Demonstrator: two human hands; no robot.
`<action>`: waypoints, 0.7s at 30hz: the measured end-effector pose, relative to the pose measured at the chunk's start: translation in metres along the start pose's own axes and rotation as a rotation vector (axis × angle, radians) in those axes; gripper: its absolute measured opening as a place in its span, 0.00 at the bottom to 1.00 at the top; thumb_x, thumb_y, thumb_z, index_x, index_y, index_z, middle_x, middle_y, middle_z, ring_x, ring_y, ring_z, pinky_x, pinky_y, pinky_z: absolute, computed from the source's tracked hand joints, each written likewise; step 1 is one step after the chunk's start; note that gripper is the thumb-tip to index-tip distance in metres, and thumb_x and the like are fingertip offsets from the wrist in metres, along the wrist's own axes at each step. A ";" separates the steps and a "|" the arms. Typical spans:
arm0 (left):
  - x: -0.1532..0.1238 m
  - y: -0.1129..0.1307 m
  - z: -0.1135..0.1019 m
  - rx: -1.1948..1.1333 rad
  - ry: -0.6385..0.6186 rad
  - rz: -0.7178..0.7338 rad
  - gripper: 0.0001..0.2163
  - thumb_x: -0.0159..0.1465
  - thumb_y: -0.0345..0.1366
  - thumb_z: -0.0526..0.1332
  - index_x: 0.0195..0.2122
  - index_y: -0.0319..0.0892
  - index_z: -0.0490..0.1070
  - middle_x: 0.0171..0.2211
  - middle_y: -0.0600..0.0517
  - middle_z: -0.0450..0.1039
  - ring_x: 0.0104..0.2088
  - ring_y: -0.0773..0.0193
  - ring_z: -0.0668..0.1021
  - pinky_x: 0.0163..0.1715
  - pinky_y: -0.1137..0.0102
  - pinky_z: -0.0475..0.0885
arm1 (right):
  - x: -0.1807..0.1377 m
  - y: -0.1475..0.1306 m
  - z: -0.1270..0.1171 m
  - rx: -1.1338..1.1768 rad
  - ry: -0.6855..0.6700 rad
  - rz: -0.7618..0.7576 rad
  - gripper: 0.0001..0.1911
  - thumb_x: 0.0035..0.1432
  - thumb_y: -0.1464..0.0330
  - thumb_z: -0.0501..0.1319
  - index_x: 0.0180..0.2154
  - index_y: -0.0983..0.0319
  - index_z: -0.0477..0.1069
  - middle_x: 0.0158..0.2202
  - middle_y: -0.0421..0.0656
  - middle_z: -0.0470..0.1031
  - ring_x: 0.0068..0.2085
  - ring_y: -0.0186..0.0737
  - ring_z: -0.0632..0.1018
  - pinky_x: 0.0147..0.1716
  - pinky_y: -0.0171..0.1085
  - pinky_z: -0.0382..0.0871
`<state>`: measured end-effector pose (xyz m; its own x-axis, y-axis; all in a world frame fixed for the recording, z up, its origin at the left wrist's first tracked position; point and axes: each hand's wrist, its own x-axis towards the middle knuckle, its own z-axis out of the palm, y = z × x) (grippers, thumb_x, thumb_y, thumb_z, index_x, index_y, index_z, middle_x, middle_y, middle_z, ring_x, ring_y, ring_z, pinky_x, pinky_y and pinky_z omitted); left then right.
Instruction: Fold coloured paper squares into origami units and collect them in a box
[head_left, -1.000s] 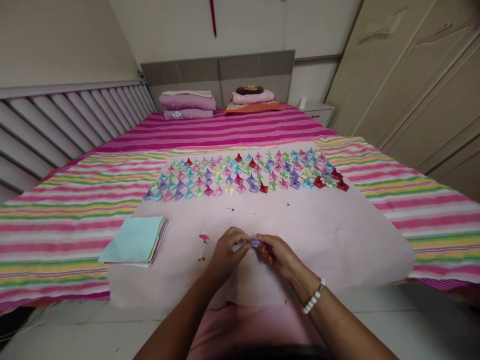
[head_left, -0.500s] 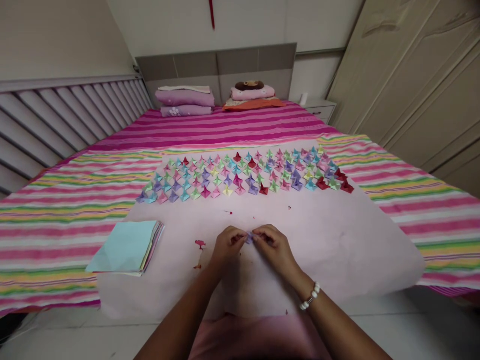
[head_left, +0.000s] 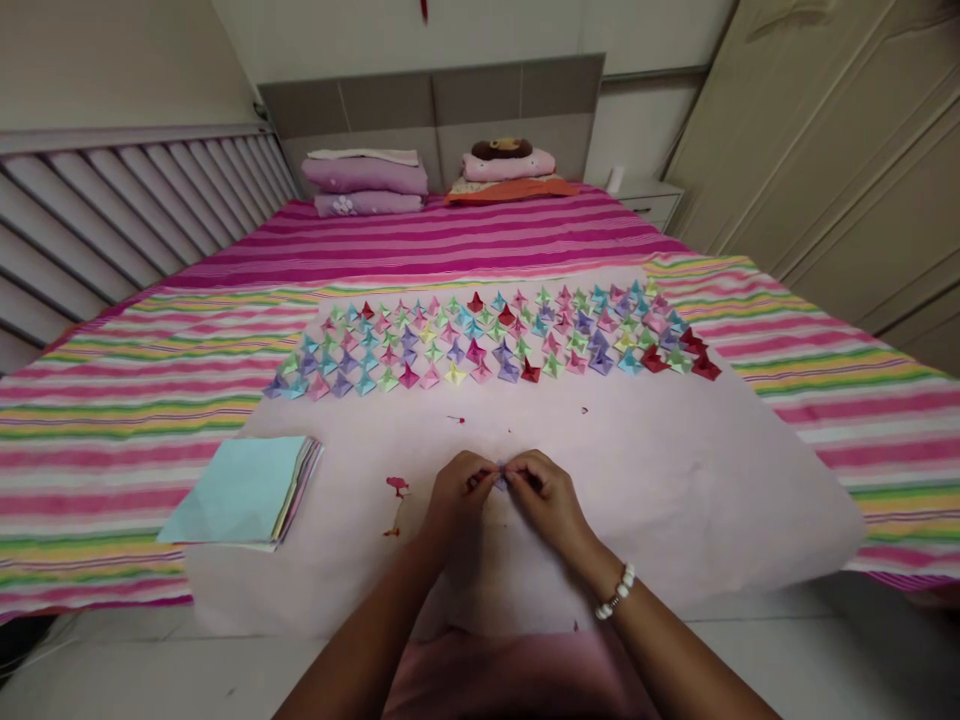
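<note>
Between my two hands is a small folded purple paper [head_left: 501, 481], mostly covered by my fingertips. My left hand [head_left: 465, 490] pinches its left side. The right hand [head_left: 544, 490], below a beaded bracelet [head_left: 617, 592], pinches the right side, so the fingertips nearly meet. Both hands are low over a large pale pink sheet [head_left: 675, 480]. Beyond them, rows of small folded paper boats [head_left: 477, 352] in many colours stand on the sheet's far part. A stack of square coloured paper [head_left: 244, 490], light blue on top, lies to the left of my left hand.
Red scraps [head_left: 396, 486] lie on the sheet left of my hands. The sheet covers part of a striped bedspread [head_left: 97, 440]. Folded bedding [head_left: 365, 180] and a headboard [head_left: 517, 95] are at the back. A slatted rail [head_left: 150, 195] runs along the left, wardrobe doors [head_left: 847, 180] along the right.
My fingertips have come closer together over the purple paper, hiding more of it. The view has tilted slightly downward. The paper boats and the stack stay in place.
</note>
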<state>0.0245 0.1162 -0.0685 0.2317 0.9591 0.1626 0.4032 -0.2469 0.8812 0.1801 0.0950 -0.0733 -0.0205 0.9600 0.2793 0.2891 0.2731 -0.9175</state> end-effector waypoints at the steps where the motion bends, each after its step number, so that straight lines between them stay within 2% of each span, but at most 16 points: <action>1: -0.001 0.000 -0.001 -0.003 0.014 -0.010 0.04 0.58 0.33 0.60 0.29 0.43 0.75 0.29 0.52 0.73 0.30 0.64 0.73 0.32 0.70 0.66 | -0.001 -0.001 -0.001 -0.008 0.003 0.001 0.06 0.58 0.71 0.57 0.29 0.60 0.71 0.30 0.43 0.71 0.33 0.39 0.72 0.33 0.37 0.65; 7: -0.005 -0.002 -0.004 -0.028 0.082 -0.079 0.03 0.56 0.33 0.60 0.29 0.41 0.73 0.28 0.52 0.72 0.28 0.66 0.73 0.29 0.72 0.67 | -0.006 0.000 -0.007 0.009 0.033 0.063 0.06 0.57 0.70 0.57 0.29 0.60 0.69 0.30 0.42 0.70 0.31 0.38 0.71 0.30 0.36 0.63; 13: -0.004 -0.006 -0.003 -0.058 0.107 -0.124 0.03 0.56 0.33 0.59 0.29 0.40 0.70 0.23 0.54 0.69 0.22 0.68 0.71 0.23 0.74 0.66 | -0.008 0.006 -0.007 0.084 0.092 0.108 0.04 0.55 0.70 0.57 0.30 0.61 0.69 0.28 0.41 0.70 0.29 0.37 0.70 0.29 0.35 0.64; 17: -0.001 -0.008 -0.002 -0.062 0.096 -0.045 0.05 0.54 0.28 0.57 0.29 0.40 0.71 0.27 0.53 0.70 0.27 0.67 0.73 0.28 0.72 0.67 | -0.007 0.009 -0.006 0.084 0.101 0.068 0.06 0.52 0.72 0.56 0.30 0.61 0.71 0.29 0.41 0.71 0.30 0.38 0.71 0.30 0.35 0.65; 21: -0.001 -0.004 -0.001 -0.051 0.059 0.045 0.10 0.53 0.24 0.54 0.29 0.41 0.74 0.31 0.51 0.71 0.34 0.64 0.73 0.34 0.70 0.68 | -0.005 0.010 -0.006 0.083 0.077 0.009 0.10 0.51 0.75 0.54 0.28 0.60 0.73 0.32 0.43 0.72 0.35 0.40 0.74 0.36 0.38 0.66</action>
<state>0.0215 0.1169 -0.0719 0.1951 0.9541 0.2272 0.3474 -0.2838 0.8937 0.1893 0.0926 -0.0822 0.0558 0.9557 0.2889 0.2087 0.2718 -0.9395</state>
